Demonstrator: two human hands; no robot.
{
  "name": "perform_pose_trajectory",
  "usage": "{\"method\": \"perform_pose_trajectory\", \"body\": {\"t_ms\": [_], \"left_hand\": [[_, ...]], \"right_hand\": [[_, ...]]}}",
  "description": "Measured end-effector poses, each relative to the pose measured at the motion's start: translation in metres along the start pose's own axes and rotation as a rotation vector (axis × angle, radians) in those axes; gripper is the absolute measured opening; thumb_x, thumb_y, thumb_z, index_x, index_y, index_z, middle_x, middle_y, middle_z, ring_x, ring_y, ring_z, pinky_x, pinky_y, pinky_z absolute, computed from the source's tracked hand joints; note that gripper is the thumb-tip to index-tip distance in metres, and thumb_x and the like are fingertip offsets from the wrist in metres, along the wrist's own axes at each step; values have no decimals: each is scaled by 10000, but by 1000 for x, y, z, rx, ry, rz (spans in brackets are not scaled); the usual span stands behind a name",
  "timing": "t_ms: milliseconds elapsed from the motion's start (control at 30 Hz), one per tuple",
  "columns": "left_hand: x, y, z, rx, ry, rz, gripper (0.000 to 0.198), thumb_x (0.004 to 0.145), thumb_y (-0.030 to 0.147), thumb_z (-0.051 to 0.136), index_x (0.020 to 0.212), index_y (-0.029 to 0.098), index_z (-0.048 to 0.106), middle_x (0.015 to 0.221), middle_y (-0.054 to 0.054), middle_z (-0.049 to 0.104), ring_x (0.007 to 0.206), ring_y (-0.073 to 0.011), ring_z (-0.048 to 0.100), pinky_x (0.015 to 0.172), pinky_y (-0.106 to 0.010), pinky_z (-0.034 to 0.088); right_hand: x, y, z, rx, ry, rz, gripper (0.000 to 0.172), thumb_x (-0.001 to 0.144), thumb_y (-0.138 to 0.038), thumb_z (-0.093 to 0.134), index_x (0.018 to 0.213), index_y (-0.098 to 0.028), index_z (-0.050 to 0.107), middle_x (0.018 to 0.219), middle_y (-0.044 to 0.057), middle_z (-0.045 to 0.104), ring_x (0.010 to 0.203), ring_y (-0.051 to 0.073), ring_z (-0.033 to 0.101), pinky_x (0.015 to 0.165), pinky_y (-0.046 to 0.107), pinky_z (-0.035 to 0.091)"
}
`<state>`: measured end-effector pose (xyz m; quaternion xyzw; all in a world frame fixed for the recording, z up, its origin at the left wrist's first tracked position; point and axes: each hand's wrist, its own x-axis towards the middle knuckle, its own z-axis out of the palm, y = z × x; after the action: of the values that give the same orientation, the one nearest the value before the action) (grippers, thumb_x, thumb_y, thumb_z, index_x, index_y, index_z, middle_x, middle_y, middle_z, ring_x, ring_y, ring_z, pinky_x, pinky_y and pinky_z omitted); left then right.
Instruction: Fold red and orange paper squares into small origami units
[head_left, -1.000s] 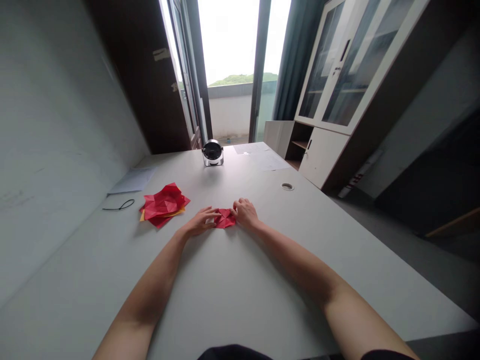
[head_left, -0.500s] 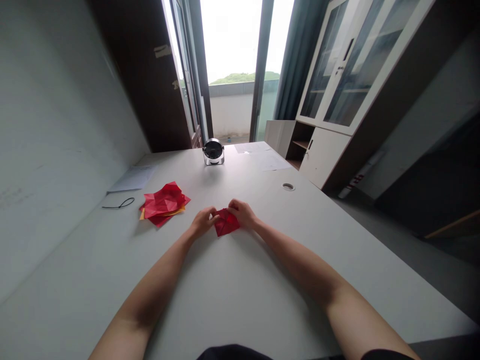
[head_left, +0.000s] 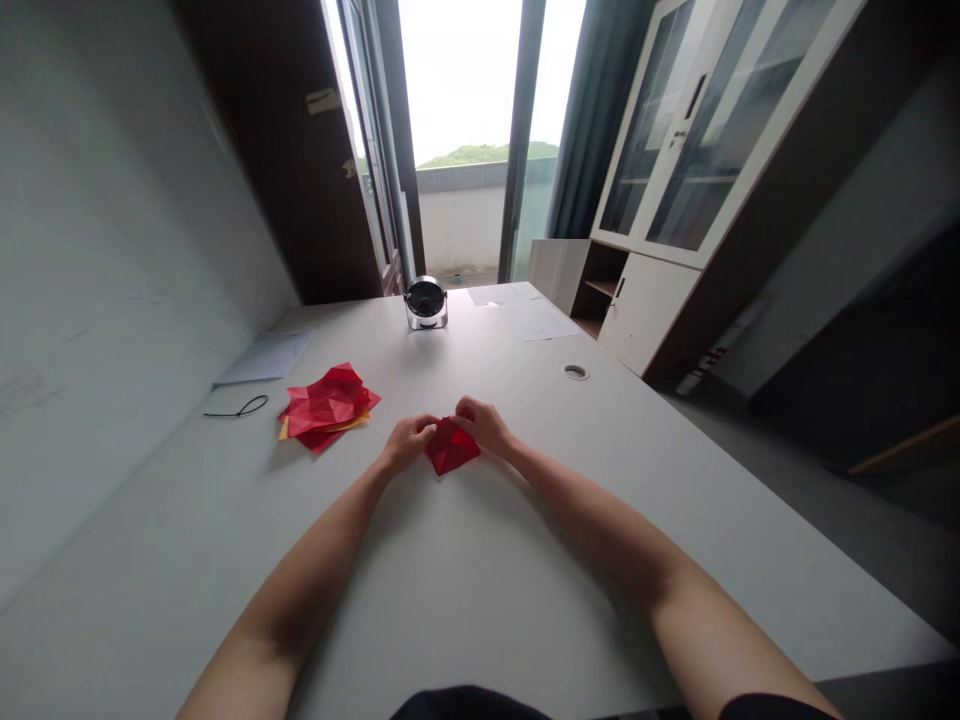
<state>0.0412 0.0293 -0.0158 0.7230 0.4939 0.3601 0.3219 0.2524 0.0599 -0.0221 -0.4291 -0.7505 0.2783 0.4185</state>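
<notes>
A small folded piece of red paper (head_left: 451,450) lies on the white table in front of me, creased across its face, one corner pointing towards me. At its upper left edge, the fingers of my left hand (head_left: 409,438) are closed on the paper. My right hand (head_left: 482,424) pinches the upper right edge, thumb on top. The fingertips of both hands are close together, and they hide part of the paper's far edge. To the left rests a loose pile of creased red paper (head_left: 330,400), with a yellow-orange sheet showing between the red ones.
A roll of tape (head_left: 576,372) lies right of my hands. Further back stands a round black and silver device (head_left: 426,302). White sheets (head_left: 262,358) lie at the left by the wall, near a black cord (head_left: 238,408). More papers (head_left: 551,325) are at the far right.
The red paper has turned slightly, its near corner shifting a little to the right. My left fingers have moved slightly over its edge; my right hand has barely moved.
</notes>
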Motion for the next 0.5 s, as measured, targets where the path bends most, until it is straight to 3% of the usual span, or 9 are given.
{"method": "perform_pose_trajectory", "body": {"t_ms": [233, 500], "left_hand": [[3, -13, 3, -25, -45, 23, 275, 843, 335, 560, 997, 214, 753, 886, -15, 754, 795, -174, 662, 730, -248, 493], [3, -14, 2, -77, -80, 12, 258, 836, 365, 580, 928, 193, 749, 656, 8, 667, 586, -137, 580, 599, -232, 447]], "right_hand": [[1, 3, 0, 29, 23, -13, 177, 794, -372, 616, 767, -199, 587, 681, -28, 585, 627, 126, 482, 610, 249, 377], [4, 8, 2, 151, 95, 1, 242, 811, -427, 614, 767, -190, 602, 707, 15, 614, 667, 174, 550, 660, 303, 447]]}}
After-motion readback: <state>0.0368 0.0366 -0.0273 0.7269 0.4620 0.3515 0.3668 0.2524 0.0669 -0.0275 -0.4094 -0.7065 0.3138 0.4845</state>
